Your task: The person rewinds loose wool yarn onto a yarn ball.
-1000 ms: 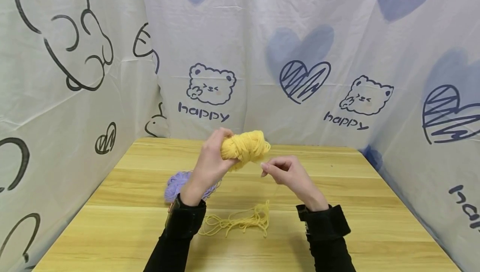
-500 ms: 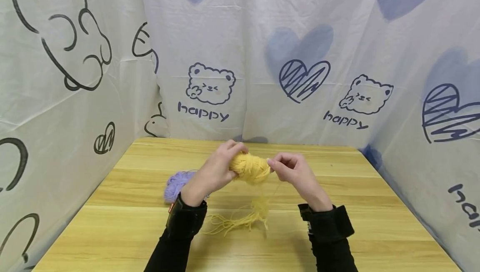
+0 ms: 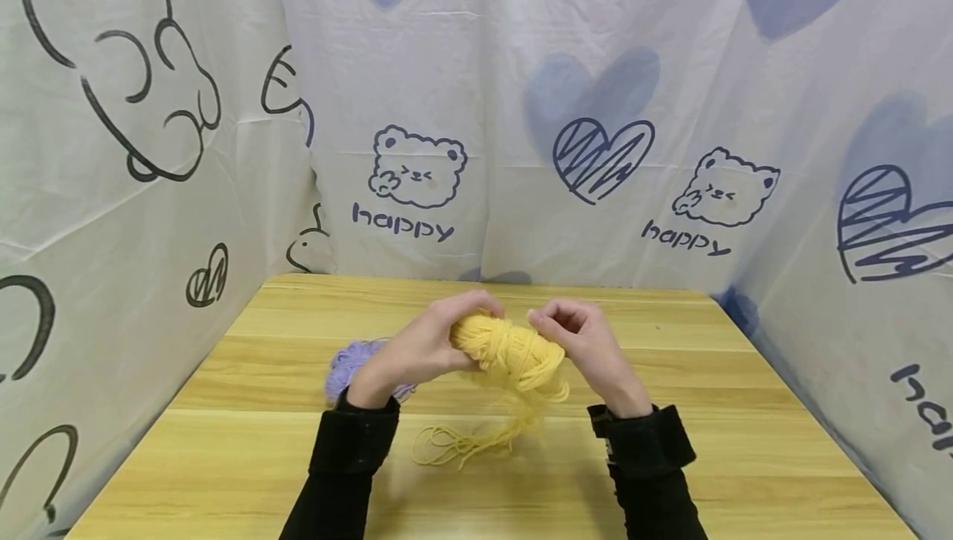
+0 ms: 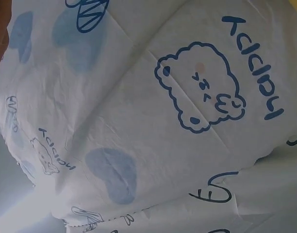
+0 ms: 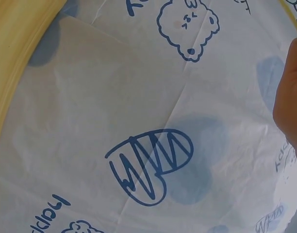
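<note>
Both hands — left hand (image 3: 417, 350), right hand (image 3: 584, 341) — curl around the yellow yarn skein (image 3: 514, 354); looks soft, light, best gripped mid-bundle.

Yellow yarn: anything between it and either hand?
Nothing visible. The left hand grips one end of the yellow yarn directly, and the right hand touches its other end. Loose strands trail beneath onto the table; purple yarn lies behind the left wrist, out of the way.
</note>
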A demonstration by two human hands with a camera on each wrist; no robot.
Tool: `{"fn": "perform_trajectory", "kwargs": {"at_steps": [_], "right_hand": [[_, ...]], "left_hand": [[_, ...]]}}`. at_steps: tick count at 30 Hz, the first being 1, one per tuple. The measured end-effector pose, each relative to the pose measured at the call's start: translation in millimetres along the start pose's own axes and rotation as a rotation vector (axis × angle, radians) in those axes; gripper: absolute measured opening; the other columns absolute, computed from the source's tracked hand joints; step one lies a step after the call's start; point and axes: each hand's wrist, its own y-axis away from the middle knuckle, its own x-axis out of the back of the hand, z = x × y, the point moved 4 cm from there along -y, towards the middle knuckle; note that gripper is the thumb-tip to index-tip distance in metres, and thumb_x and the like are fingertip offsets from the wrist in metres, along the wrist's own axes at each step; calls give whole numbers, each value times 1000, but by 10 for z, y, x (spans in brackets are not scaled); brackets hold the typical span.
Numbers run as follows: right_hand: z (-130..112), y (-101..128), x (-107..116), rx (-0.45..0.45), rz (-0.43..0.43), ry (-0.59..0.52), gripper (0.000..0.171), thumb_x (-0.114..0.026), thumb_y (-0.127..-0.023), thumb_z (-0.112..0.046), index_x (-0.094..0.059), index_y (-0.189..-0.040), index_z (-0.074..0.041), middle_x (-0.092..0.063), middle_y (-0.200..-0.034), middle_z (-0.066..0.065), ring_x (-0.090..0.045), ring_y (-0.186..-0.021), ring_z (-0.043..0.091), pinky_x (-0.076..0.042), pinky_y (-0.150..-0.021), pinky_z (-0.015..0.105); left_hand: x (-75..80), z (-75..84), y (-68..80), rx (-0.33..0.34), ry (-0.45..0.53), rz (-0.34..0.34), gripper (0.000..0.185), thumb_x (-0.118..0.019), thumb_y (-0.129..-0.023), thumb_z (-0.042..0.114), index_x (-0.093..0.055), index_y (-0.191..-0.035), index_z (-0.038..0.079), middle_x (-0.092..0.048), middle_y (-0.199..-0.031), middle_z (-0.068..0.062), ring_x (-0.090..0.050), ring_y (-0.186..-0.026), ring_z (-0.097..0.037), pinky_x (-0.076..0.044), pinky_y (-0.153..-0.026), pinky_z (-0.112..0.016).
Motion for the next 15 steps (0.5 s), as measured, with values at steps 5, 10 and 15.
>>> {"fn": "perform_trajectory", "kwargs": {"at_steps": [5,10,15], "right_hand": [[40,-31,-37,21,-15,-61,13,-61,-94,-16,-64,-82,-12,-61,-77,-3,-55,-67,8,-50,-61,22],[52,-52,-77,57,-38,-88,14,-62,-92,-13,-63,-78,-16,-59,-75,-7,-53,-67,5,-49,-63,20],[67,-53,-104,21,-22,-65,14,-58,-95,-22,-61,-81,-25,-51,-72,-12,-47,-67,1,-46,-63,17]], "left_hand": [[45,43,20,16,130,19,52,-78,-69,-4,-57,-114,13,-60,-114,-6,-55,-101,-19,-50,-92,-33],[97,51,27,42,255,82,55,-77,-69,-6,-54,-116,12,-57,-115,-7,-56,-102,-22,-52,-91,-35],[139,52,29,71,334,175,54,-77,-70,-7,-52,-115,11,-54,-116,-7,-55,-104,-24,-49,-92,-38]]}}
